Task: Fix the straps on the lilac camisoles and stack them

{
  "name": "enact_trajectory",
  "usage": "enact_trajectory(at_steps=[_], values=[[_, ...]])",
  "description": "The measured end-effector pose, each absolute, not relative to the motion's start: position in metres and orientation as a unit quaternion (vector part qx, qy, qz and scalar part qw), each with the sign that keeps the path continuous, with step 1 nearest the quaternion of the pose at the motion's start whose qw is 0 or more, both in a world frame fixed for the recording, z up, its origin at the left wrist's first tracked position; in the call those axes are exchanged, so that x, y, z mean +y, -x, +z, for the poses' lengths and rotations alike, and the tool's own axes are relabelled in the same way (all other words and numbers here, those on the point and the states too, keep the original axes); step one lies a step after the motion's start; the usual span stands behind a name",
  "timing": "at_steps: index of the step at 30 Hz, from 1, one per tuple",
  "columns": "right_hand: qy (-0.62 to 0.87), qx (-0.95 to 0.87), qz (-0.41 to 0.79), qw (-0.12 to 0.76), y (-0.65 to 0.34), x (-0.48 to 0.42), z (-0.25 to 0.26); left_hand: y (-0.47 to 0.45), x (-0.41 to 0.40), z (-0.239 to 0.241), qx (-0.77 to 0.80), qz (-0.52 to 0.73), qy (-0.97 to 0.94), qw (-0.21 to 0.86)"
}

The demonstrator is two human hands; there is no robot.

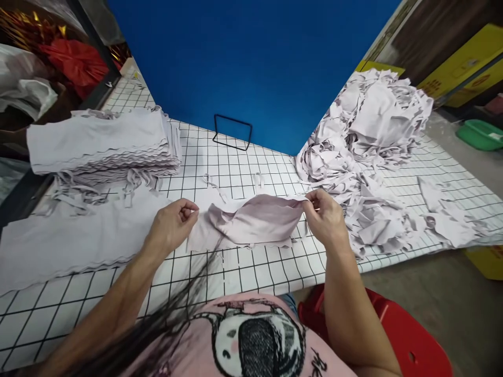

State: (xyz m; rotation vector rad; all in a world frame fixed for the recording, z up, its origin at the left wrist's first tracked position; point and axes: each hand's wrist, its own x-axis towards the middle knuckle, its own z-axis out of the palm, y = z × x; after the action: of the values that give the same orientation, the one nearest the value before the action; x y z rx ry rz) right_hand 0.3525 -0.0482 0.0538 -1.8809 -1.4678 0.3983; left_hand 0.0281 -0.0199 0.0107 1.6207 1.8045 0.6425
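In front of me a piece of pale lilac fabric [257, 219] bows up from the table, its upper edge stretched sideways. My right hand [326, 214] pinches the right end of that edge between thumb and fingers. At the left end, my left hand [173, 222] is closed with its fingertips together beside the fabric; whatever lies between them is hidden. A paler layer lies flat beneath, and thin fabric loops [212, 183] stick out above it. To the left, a flat stack of cut fabric pieces [78, 230] reaches close to my left forearm.
A thick folded fabric stack [102, 139] stands at back left. Heaped crumpled fabric pieces [377, 120] cover the right side of the grid-patterned table cover [251, 272]. A large blue panel [251, 63] and a black wire frame [233, 132] are ahead. A red stool [408, 330] is below right.
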Motion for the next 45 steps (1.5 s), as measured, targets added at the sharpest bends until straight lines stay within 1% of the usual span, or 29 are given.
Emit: enact_trajectory(at_steps=[4, 8, 11, 17, 23, 27, 32, 35, 37, 40, 42, 45], values=[[0.726, -0.583, 0.171, 0.321, -0.354, -0.039, 0.064, -0.039, -0.003, 0.013, 0.574, 0.272, -0.718, 0.284], [0.724, -0.596, 0.157, 0.310, -0.357, -0.032, 0.068, -0.055, 0.019, 0.004, 0.416, 0.241, -0.840, 0.251], [0.723, -0.598, 0.159, 0.307, -0.362, -0.029, 0.069, -0.064, 0.038, -0.007, 0.348, 0.219, -0.884, 0.221], [0.718, -0.598, 0.171, 0.311, -0.372, -0.024, 0.065, -0.070, 0.058, -0.022, 0.317, 0.151, -0.909, 0.225], [0.723, -0.586, 0.189, 0.313, -0.377, -0.020, 0.061, -0.069, 0.055, -0.013, 0.312, 0.238, -0.896, 0.208], [0.721, -0.585, 0.197, 0.314, -0.375, -0.018, 0.061, -0.073, 0.058, -0.014, 0.299, 0.197, -0.909, 0.214], [0.725, -0.582, 0.199, 0.311, -0.384, -0.009, 0.058, -0.069, 0.066, -0.016, 0.332, 0.173, -0.896, 0.237], [0.731, -0.580, 0.193, 0.305, -0.396, -0.001, 0.054, -0.064, 0.066, -0.009, 0.361, 0.183, -0.877, 0.258], [0.734, -0.587, 0.165, 0.298, -0.399, 0.001, 0.055, -0.062, 0.063, -0.002, 0.388, 0.194, -0.858, 0.275], [0.713, -0.610, 0.118, 0.326, -0.381, -0.006, 0.063, -0.068, 0.057, 0.014, 0.438, 0.207, -0.814, 0.321], [0.672, -0.636, 0.154, 0.347, -0.355, -0.017, 0.069, -0.076, 0.052, 0.026, 0.454, 0.207, -0.770, 0.397], [0.598, -0.688, 0.257, 0.321, -0.312, -0.030, 0.072, -0.092, 0.048, 0.044, 0.438, 0.208, -0.699, 0.526]])
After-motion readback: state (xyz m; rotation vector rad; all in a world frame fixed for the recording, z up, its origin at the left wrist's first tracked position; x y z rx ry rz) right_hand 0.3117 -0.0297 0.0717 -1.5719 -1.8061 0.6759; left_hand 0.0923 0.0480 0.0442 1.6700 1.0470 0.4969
